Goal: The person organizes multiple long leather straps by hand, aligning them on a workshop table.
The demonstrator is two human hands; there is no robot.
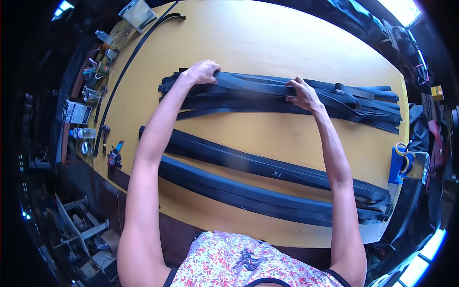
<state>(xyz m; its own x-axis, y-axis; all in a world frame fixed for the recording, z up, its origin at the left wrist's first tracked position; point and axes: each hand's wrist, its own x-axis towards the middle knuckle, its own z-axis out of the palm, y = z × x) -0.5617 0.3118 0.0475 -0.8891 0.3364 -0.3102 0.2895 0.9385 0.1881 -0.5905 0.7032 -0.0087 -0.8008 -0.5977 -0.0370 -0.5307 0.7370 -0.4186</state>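
Both arms stretched across table (267,28). Left hand (203,72) curled over left end of far pile of black strips (267,93), gripping top strip. Right hand (302,94) pinches same strip mid-pile. Two wide black bands (248,179) lie nearer, one marked XL. Scissors (403,153) at right edge. Bottle (83,133) at left.

White "XL", upside down in view, on long flat black rubber band (263,166), small pale "L" on second long black rubber band (253,198) just beside it, print on black-and-white box (76,113) at left unreadable
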